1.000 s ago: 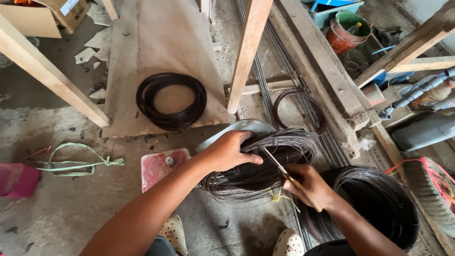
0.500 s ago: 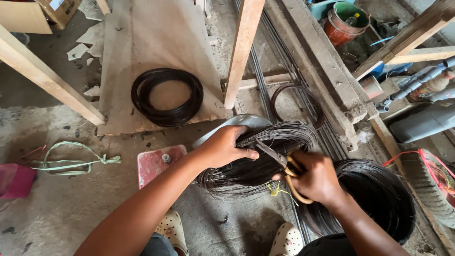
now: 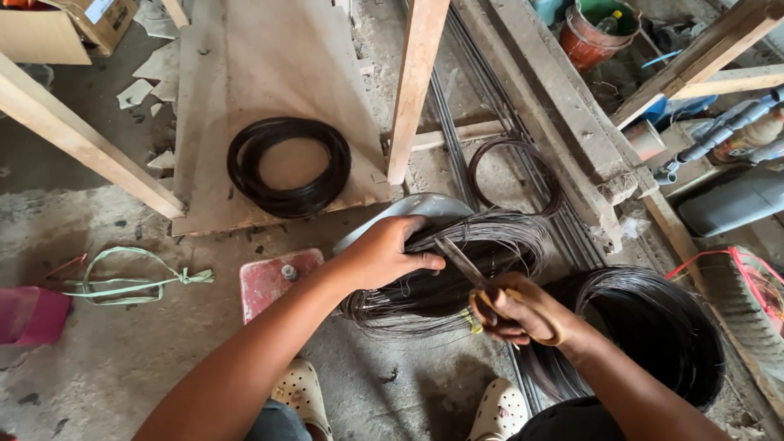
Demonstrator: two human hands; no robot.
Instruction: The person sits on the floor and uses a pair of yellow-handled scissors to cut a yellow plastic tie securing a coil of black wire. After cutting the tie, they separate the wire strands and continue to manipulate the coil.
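Pressing down on the loose coil of thin dark binding wire (image 3: 445, 273) lying on the concrete floor (image 3: 122, 359), left hand (image 3: 384, 255) spread over its near rim, fingers curled onto the strands. Right hand (image 3: 523, 314) closed around yellow-handled snips (image 3: 474, 282), blades laid into the bundle just beside the left thumb. Probably springy and tangle-prone — many fine strands, light singly but likely heavy as a mass, with sharp cut ends. Best gripped as a gathered bunch close to the cut. Beside it on the right, a larger coil of dark wire (image 3: 653, 327); farther off, a black wire ring on a wooden board (image 3: 287, 167).
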